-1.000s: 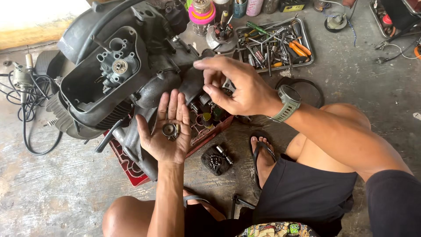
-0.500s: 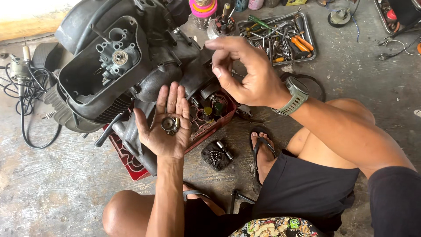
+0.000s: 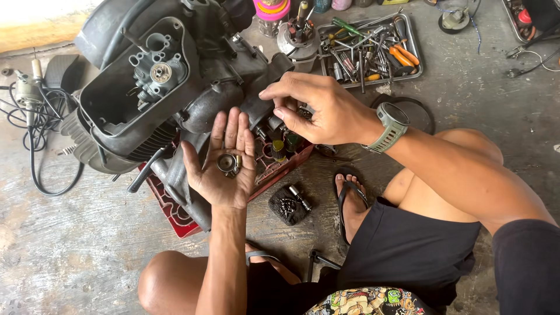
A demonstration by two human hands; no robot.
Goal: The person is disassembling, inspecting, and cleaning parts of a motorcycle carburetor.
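My left hand [image 3: 224,166] lies flat and palm-up, fingers together, cradling a small round metal fitting [image 3: 226,163] with a brass-coloured bit [image 3: 238,161] touching it at its 3 o'clock. My right hand [image 3: 318,111], at 2 o'clock from the left, hovers with thumb and forefinger curled toward each other as if pinching; whether anything tiny sits between them I cannot tell, the view is too coarse. Both hands hang over the red tray [image 3: 175,213] that the engine block [image 3: 151,99] rests on. Judging by how things lie, stripping is well along: the engine's side cover is off, the carburettor body [image 3: 154,73] sits exposed in its open housing at 10 o'clock from my palm, and small parts are already out and in hand. Left, as I read it: sorting these pieces and dealing with the little bottles [image 3: 280,149] and bits in the tray. Metal tool tray [image 3: 408,41] at 1 o'clock, well apart, full of drivers. A black socket holder [image 3: 289,204] lies on the floor at 4 o'clock.
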